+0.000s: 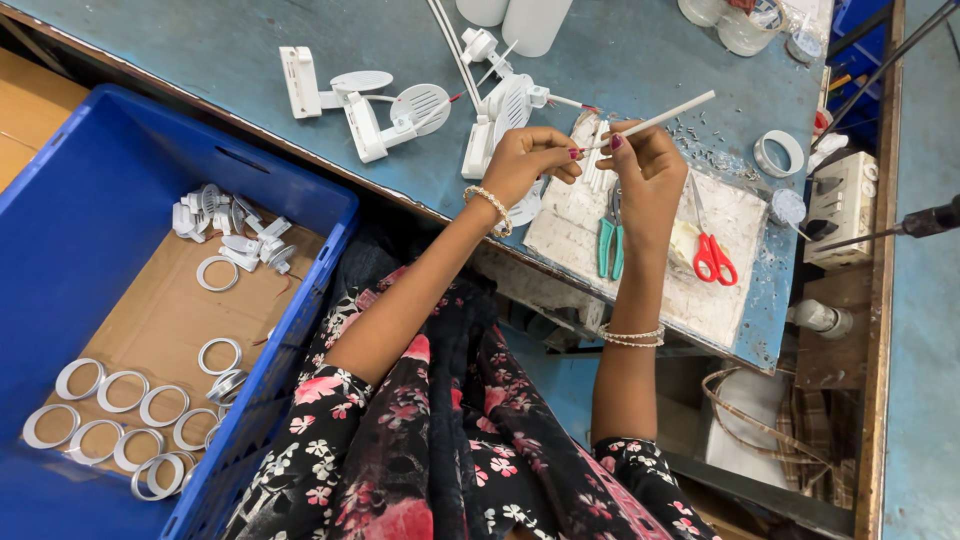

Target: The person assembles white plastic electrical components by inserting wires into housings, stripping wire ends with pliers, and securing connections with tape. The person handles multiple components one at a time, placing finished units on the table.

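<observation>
Blue-grey tabletop (650, 60) crowded with white plastic fittings (400, 110). Above the white board (740, 215), left hand (520, 160) pinched on something hidden; right hand (650, 165) pinched around thin white tube (665, 115). Likely slip: tube rolling from fingertips onto scissors (712, 255).

I see few packages here and no labels, signs or screens that I can make out. A large blue plastic crate (120, 200) stands at the left, below the counter (640, 50) edge, its floor lined with a brown cardboard sheet (160, 320). At the counter's far edge stand two white bottles (515, 18), cut off by the frame, and clear round tubs (745, 25) to their right.
</observation>
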